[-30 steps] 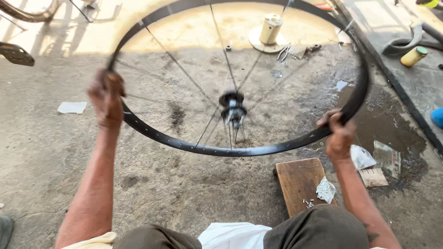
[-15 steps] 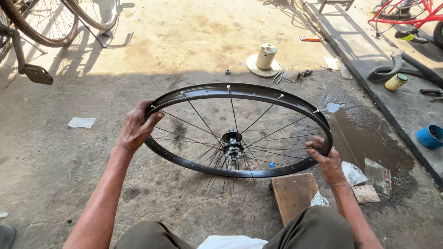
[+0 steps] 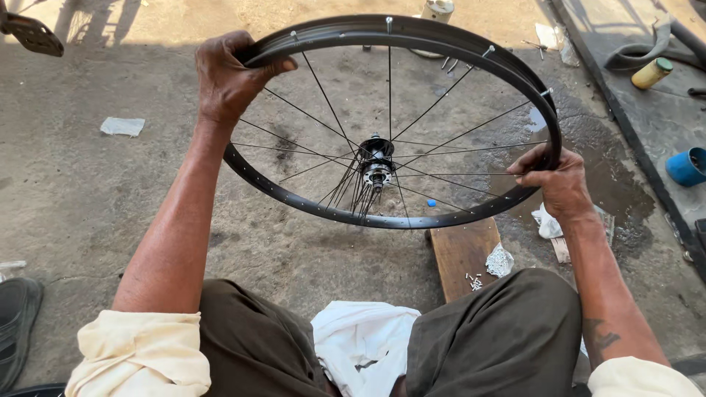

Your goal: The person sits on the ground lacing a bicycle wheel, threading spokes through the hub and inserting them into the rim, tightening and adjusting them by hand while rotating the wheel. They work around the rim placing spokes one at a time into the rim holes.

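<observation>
Here a black bicycle wheel rim [image 3: 471,59] is held up over the concrete ground [image 3: 88,198], tilted with its far edge raised. The left hand [image 3: 229,77] is closed around the rim's upper left arc, fingers curled over the top, thumb tucked under. The right hand [image 3: 557,179] is closed on the rim's right side, fingers wrapped around the outer edge.

The hub [image 3: 376,163] is seen at the rim's centre, with thin spokes [image 3: 323,110] fanned out from it; several loose spokes are bunched below the hub, short of the rim's near edge.

Just below the rim's near arc a wooden board [image 3: 463,254] is laid flat, with a scatter of small metal nipples [image 3: 474,281] on it and a crumpled foil scrap [image 3: 500,260] at its edge. A white cloth [image 3: 364,342] is gathered between the knees, nearer than the rim. Right of the rim a wet patch [image 3: 614,187] is noted, and further right a blue cup [image 3: 687,166] and a yellow can [image 3: 651,73]. Left of the rim a white paper scrap [image 3: 122,126] is lying.
</observation>
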